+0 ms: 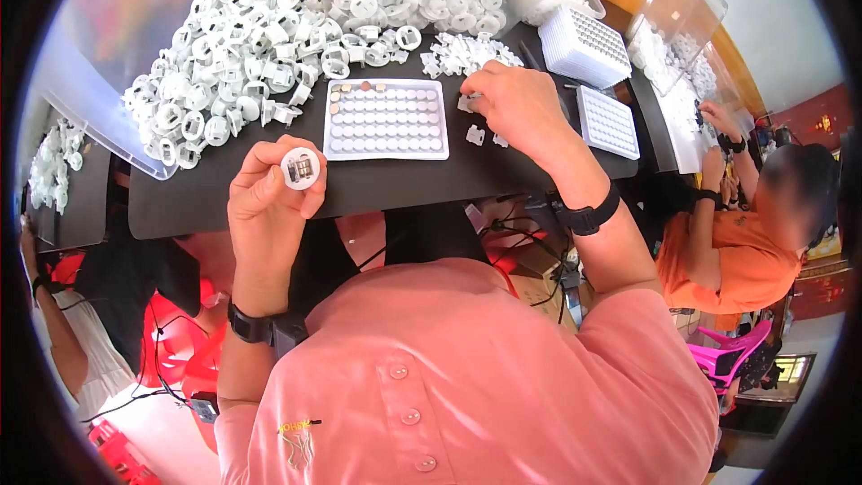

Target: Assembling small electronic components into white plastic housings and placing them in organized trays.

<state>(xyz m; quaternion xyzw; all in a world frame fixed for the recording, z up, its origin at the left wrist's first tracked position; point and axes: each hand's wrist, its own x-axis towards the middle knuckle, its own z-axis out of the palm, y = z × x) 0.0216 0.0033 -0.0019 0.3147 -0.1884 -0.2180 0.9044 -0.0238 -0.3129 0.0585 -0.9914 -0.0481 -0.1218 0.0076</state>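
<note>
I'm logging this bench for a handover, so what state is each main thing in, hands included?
Round white part, held up, gold-coloured metal showing
Left hand, closed on that part
Small white pieces, loose, many heaped
Right hand, fingers down among them, grip unclear
Front tray, flat, some gold-coloured discs toward its far left
Right tray, flat
Trays beyond it, stacked
Loose round parts, heaped

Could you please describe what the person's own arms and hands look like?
The left hand and right hand are bare, without gloves. Black straps circle the left wrist and right wrist, each with a dark, boxy piece at its inner side. The forearms are uncovered; the short sleeve on the right arm is plain salmon pink, matching the shirt.
</note>
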